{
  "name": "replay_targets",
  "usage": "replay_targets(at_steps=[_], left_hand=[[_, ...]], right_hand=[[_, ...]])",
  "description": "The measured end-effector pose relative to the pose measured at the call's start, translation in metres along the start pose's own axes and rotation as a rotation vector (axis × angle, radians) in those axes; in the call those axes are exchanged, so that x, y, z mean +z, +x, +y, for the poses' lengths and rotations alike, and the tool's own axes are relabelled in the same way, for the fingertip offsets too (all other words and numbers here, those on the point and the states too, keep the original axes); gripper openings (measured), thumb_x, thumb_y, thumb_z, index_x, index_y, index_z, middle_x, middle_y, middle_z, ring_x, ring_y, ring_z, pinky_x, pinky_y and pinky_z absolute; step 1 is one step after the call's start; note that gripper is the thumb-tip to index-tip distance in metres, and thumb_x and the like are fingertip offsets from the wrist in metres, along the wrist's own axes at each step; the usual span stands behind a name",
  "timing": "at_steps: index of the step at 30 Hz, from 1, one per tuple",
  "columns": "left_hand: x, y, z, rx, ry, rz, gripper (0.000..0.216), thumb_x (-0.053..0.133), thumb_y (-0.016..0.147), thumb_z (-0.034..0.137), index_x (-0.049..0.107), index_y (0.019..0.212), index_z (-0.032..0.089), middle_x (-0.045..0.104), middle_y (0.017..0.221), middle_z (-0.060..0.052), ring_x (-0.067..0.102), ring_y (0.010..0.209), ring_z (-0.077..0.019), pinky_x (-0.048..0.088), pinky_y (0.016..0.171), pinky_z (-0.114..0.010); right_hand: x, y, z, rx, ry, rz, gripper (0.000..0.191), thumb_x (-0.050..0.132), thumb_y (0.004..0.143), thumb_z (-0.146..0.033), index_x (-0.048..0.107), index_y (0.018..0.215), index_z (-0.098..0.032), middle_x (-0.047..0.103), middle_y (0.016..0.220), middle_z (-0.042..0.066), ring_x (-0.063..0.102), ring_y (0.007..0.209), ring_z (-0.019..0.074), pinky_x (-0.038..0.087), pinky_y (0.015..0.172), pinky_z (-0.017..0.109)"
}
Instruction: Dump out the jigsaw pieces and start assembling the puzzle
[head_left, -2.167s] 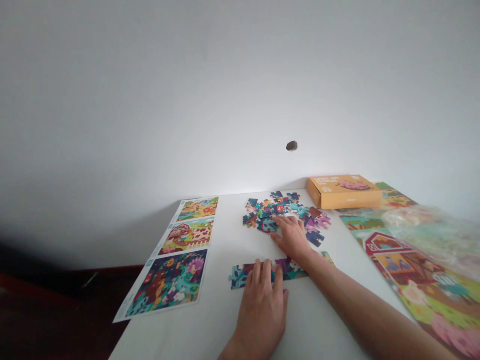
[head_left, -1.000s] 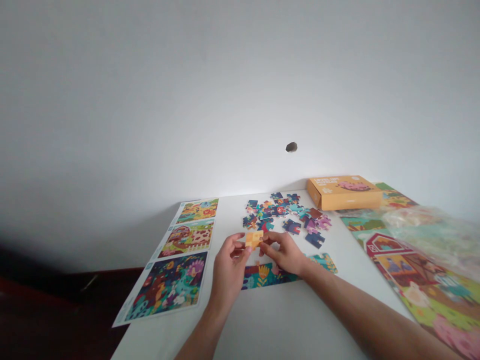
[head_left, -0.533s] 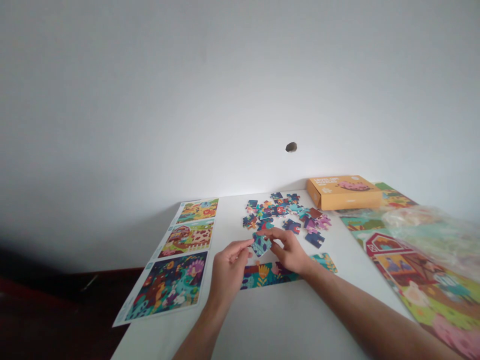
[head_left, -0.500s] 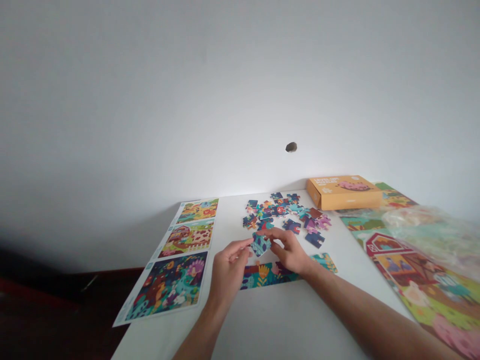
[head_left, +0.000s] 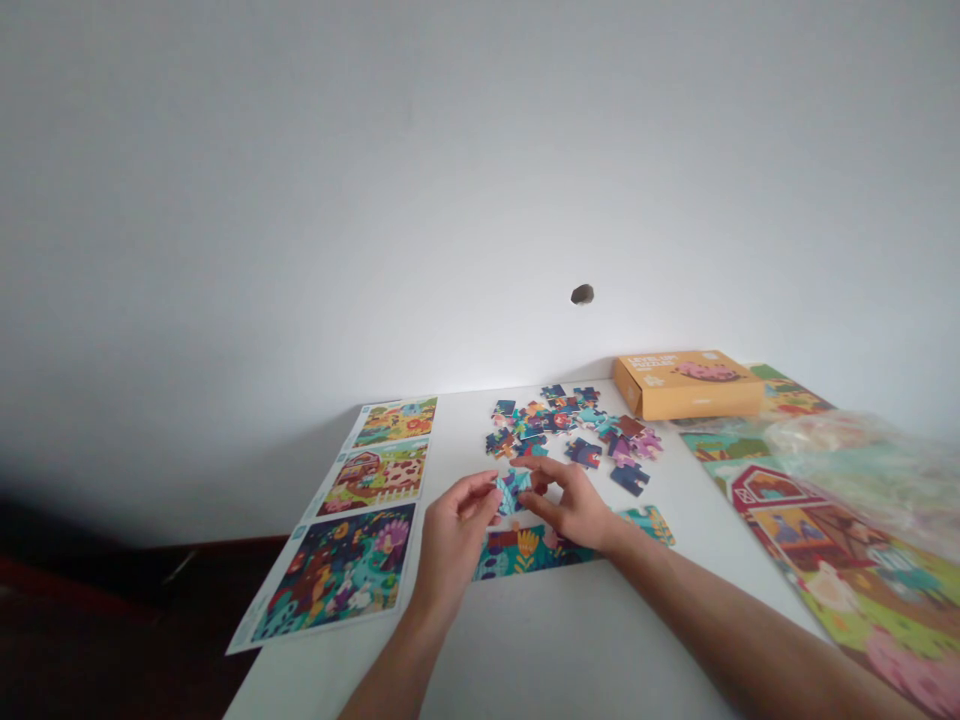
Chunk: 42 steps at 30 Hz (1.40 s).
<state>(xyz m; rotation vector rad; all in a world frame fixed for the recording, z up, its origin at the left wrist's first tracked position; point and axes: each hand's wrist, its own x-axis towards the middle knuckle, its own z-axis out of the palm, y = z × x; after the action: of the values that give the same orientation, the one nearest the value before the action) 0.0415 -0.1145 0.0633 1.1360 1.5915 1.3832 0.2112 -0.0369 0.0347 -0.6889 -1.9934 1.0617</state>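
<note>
Between my two hands a teal and blue jigsaw puzzle piece (head_left: 513, 492) is held up above the table. The fingertips of my left hand (head_left: 463, 515) pinch its left side. My right hand (head_left: 568, 500) grips its right side with thumb and index finger. Just below and behind the hands lies a joined strip of puzzle (head_left: 525, 548) with teal, orange and dark blue pictures, partly covered by my right hand. Past the held piece, a heap of loose puzzle pieces (head_left: 559, 420) spreads over the table.
On the left, a sheet with three printed pictures (head_left: 352, 570) hangs slightly over the table edge. A yellow puzzle box (head_left: 690, 385) stands at the back right by the wall. Farm-picture puzzle (head_left: 832, 550) and clear plastic wrap (head_left: 847, 450) cover the right side.
The held puzzle piece has turned between my fingers and its visible pattern looks lighter. It has shifted slightly left, and my right hand's fingers have moved with it.
</note>
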Motion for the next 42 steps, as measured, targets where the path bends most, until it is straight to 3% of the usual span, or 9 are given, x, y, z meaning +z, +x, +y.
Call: replay_targets(at_steps=[6,19,30,42], left_hand=[[0.001,-0.001,-0.001,0.015,0.052,-0.101,0.034,0.070,0.074,0.042,0.071,0.093,0.014,0.069,0.078,-0.002,0.062,0.063,-0.0146,0.053,0.061,-0.024],[-0.002,0.003,-0.011,0.109,0.171,-0.111,0.036,0.064,0.079,0.035,0.067,0.110,0.017,0.068,0.086,-0.004,0.064,0.072,-0.0173,0.052,0.062,-0.025],[-0.003,0.002,-0.010,0.164,0.286,-0.121,0.029,0.059,0.081,0.031,0.068,0.105,0.017,0.065,0.078,-0.001,0.059,0.069,-0.0153,0.046,0.064,-0.023],[-0.003,0.002,-0.008,0.146,0.283,-0.110,0.030,0.061,0.079,0.032,0.070,0.103,0.018,0.067,0.077,-0.002,0.060,0.068,-0.0162,0.046,0.063,-0.023]], right_hand=[[0.002,0.001,0.005,0.024,0.068,-0.024,0.032,0.062,0.088,-0.037,0.063,0.113,-0.017,0.064,0.075,0.000,0.056,0.068,0.0131,0.047,0.069,0.026],[0.004,0.000,0.007,0.081,0.105,-0.060,0.035,0.062,0.086,-0.046,0.062,0.110,-0.020,0.068,0.076,0.001,0.064,0.069,0.0177,0.050,0.065,0.028],[0.004,0.000,0.006,0.159,0.148,-0.086,0.038,0.065,0.083,-0.053,0.061,0.102,-0.020,0.072,0.082,0.003,0.067,0.067,0.0188,0.047,0.054,0.025],[0.003,0.001,0.007,0.148,0.082,-0.093,0.041,0.063,0.083,-0.056,0.062,0.103,-0.021,0.072,0.082,0.004,0.068,0.073,0.0215,0.049,0.057,0.028]])
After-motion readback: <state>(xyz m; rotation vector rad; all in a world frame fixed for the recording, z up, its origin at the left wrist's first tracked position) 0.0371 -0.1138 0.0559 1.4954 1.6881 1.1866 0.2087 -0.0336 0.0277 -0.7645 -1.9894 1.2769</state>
